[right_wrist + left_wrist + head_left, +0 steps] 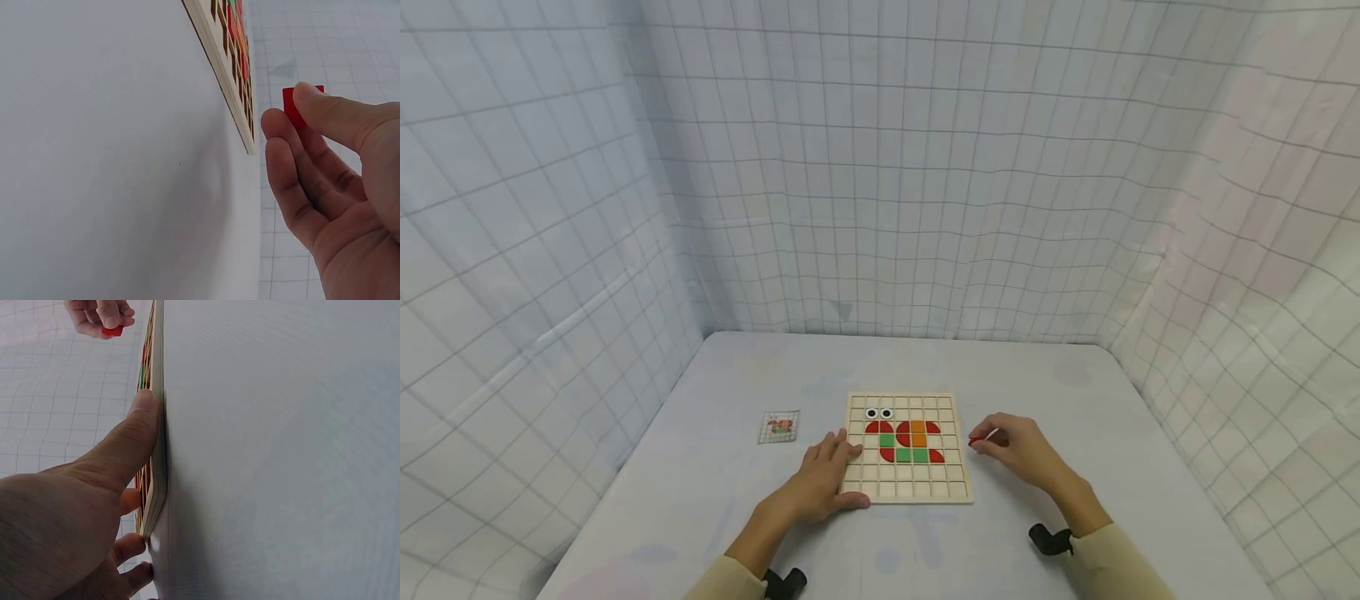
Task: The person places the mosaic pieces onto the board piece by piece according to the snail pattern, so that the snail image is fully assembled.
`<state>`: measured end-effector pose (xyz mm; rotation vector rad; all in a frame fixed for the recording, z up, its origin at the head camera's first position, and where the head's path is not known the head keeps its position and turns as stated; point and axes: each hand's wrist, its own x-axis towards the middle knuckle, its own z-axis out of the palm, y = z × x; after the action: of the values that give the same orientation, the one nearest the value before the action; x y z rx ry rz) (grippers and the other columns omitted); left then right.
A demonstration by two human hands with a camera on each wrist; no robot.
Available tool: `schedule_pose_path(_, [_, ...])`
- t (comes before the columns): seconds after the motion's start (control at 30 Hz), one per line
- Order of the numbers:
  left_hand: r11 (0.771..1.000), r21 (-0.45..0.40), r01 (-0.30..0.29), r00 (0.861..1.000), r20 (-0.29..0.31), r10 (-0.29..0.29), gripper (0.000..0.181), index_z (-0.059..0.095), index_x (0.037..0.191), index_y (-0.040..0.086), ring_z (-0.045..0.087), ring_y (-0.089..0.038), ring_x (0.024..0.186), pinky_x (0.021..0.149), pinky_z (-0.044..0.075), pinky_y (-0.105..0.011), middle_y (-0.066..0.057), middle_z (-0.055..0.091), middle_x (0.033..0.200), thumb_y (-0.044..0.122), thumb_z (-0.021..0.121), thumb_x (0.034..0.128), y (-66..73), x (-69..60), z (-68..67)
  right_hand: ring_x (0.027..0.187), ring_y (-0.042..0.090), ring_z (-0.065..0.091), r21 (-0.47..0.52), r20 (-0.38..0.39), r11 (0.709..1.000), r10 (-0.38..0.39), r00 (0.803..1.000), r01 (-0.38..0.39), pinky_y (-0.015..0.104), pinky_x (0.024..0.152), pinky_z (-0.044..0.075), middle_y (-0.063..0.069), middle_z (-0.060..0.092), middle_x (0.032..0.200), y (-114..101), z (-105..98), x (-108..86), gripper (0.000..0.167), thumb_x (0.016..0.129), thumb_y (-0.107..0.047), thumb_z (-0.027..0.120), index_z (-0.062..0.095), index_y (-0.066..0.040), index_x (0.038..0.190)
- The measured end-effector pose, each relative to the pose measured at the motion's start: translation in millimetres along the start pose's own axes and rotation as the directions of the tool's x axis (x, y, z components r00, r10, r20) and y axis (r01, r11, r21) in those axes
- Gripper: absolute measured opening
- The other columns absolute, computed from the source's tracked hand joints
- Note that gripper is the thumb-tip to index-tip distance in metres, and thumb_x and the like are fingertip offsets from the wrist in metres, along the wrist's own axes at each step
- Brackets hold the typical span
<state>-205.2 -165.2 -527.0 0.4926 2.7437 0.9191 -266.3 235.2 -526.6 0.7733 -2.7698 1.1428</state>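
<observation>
A wooden grid board (917, 501) lies flat on the table, its squares partly filled with red, green and orange tiles and two eye tiles (878, 413). My left hand (820, 483) rests at the board's left side with fingers spread; in the left wrist view its thumb (134, 434) lies against the board's near edge. Just right of the board, my right hand (1021, 452) pinches a red tile (290, 106) between thumb and fingers, above the tabletop. The tile's full shape is partly covered by the thumb.
A small picture card (778, 427) with a similar coloured figure on a grid lies left of the board. White cloth walls (880, 208) with grid lines enclose the back and sides of the white-covered table (880, 362).
</observation>
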Motion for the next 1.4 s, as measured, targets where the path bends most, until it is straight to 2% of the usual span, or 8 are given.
schedule_pose_path(0.17, [1.000,0.002,0.003,1.000,0.001,-0.003,0.091,0.054,0.169,0.001,0.023,-0.060,0.177,0.144,0.021,-0.076,-0.033,0.027,0.189,0.043,0.093,0.0992,-1.6,1.1,-0.9,0.097,0.011,0.085,-0.009,-0.024,0.998,-0.059,0.998,0.059,0.025,0.087,0.070,0.000,0.086,0.111,-6,10,13.4,0.014,0.100,-0.008,0.092,0.086,-0.016,0.110])
schedule_pose_path(0.37, [1.000,-0.004,0.009,1.000,0.006,-0.009,0.090,0.055,0.168,0.002,0.024,-0.060,0.176,0.143,0.023,-0.076,-0.033,0.027,0.189,0.043,0.094,0.0986,-1.5,1.3,-1.3,0.098,0.005,0.077,-0.022,-0.004,0.998,-0.062,0.998,0.062,0.023,0.089,0.067,-0.003,0.086,0.111,-13,21,25.7,0.013,0.101,-0.009,0.092,0.091,-0.013,0.113])
schedule_pose_path(0.53, [1.000,-0.004,0.016,1.000,0.009,-0.016,0.091,0.054,0.169,0.002,0.023,-0.060,0.177,0.143,0.023,-0.076,-0.032,0.026,0.189,0.043,0.094,0.0989,-0.8,1.8,-1.6,0.100,0.007,0.075,-0.052,0.015,0.995,-0.086,0.996,0.087,0.026,0.091,0.067,-0.002,0.085,0.111,-17,28,34.4,0.010,0.102,-0.010,0.090,0.091,-0.013,0.111])
schedule_pose_path(0.97, [1.000,0.004,-0.005,1.000,0.005,0.005,0.089,0.055,0.168,0.001,0.025,-0.060,0.176,0.143,0.022,-0.076,-0.033,0.029,0.188,0.043,0.095,0.0988,-3.2,2.6,0.0,0.106,0.014,0.075,-0.058,0.073,0.998,0.002,0.997,0.002,0.026,0.096,0.068,-0.002,0.081,0.113,-21,39,45.7,0.010,0.101,-0.005,0.090,0.092,-0.012,0.107])
schedule_pose_path(1.13, [1.000,0.009,-0.009,1.000,0.003,0.009,0.089,0.055,0.168,0.001,0.025,-0.060,0.176,0.143,0.022,-0.076,-0.033,0.028,0.188,0.043,0.094,0.0992,-3.8,3.3,-0.9,0.108,0.017,0.076,-0.084,0.072,0.996,-0.035,0.997,0.041,0.033,0.098,0.070,-0.001,0.081,0.113,-20,39,48.1,0.014,0.100,-0.001,0.089,0.093,-0.011,0.109])
schedule_pose_path(1.3, [1.000,0.007,-0.009,1.000,0.004,0.009,0.087,0.056,0.166,0.001,0.026,-0.062,0.174,0.142,0.023,-0.076,-0.035,0.029,0.187,0.041,0.094,0.0990,-0.3,1.4,-2.4,0.105,0.018,0.078,-0.099,0.083,0.990,-0.096,0.992,0.104,0.029,0.093,0.069,0.001,0.082,0.112,-15,39,49.1,0.013,0.099,0.001,0.089,0.093,-0.009,0.108])
schedule_pose_path(1.4, [1.000,0.006,-0.012,1.000,0.006,0.012,0.086,0.056,0.166,0.001,0.026,-0.062,0.174,0.142,0.023,-0.076,-0.035,0.029,0.186,0.040,0.094,0.0994,0.6,0.2,-2.6,0.104,0.017,0.077,-0.107,0.095,0.989,-0.091,0.991,0.101,0.027,0.092,0.069,0.001,0.082,0.112,-16,40,49.5,0.012,0.099,0.001,0.089,0.093,-0.009,0.107])
